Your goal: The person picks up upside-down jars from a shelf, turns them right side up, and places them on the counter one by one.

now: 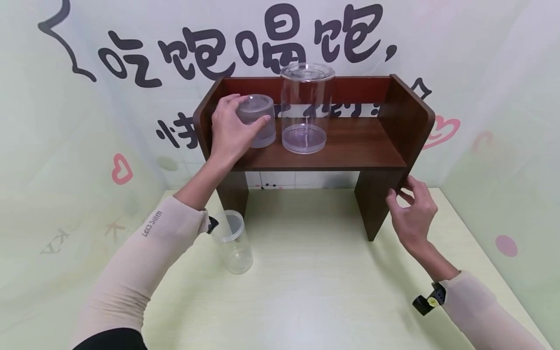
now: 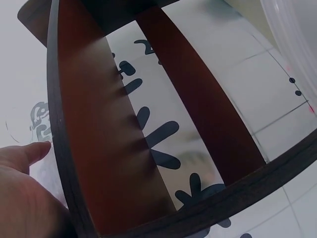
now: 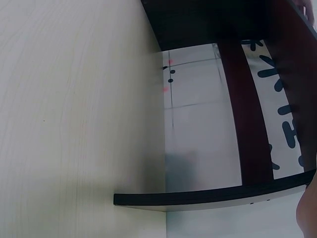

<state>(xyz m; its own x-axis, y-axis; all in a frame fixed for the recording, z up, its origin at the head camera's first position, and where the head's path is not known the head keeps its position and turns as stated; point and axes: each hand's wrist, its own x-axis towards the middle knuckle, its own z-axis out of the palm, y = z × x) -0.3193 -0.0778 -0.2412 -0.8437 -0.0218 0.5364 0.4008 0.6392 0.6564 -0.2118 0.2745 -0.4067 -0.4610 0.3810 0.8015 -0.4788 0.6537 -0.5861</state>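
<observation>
A small clear plastic jar (image 1: 264, 125) stands on the upper board of a dark brown wooden shelf (image 1: 354, 146), near its left end. My left hand (image 1: 232, 129) grips this jar, thumb across its front and fingers at its upper left side. Right beside it on the board is a taller clear jar (image 1: 306, 109). Lower down, my right hand (image 1: 413, 214) holds the front edge of the shelf's right side panel (image 1: 378, 199), the thumb at the edge and the other fingers on the outer side. Those fingers are partly hidden.
Another clear jar (image 1: 237, 248) with a whitish lid stands on the pale table (image 1: 297, 282), below my left forearm and by the shelf's left leg. A printed cloth (image 1: 105, 107) with large dark characters hangs behind and at the sides.
</observation>
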